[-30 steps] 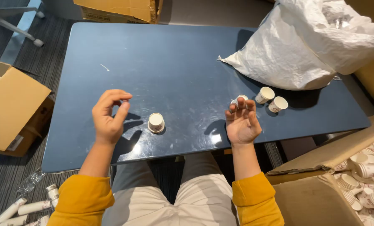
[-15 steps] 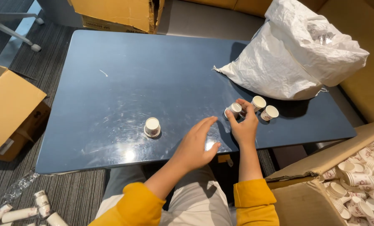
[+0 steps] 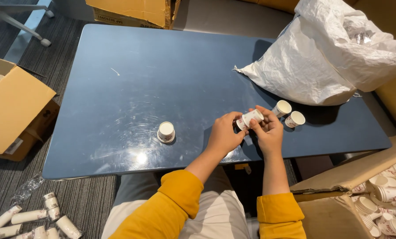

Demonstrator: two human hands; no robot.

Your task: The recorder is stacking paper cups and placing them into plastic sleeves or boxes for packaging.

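While both hands grip it, a short stack of paper cups [image 3: 249, 118] lies sideways above the near tabletop [image 3: 118, 102] edge

The right hand [image 3: 267, 130] is curled round the stack from below and the left hand [image 3: 224, 135] pinches its base end; two loose cups [image 3: 288, 113] stand just beside it, before the white sack [image 3: 326, 57], and one upturned cup [image 3: 166, 132] sits well apart to the left. Judged from this, stacking is partly done: three cups remain on the tabletop. Half a second ago the left hand was open, reaching across; it has now closed on the stack
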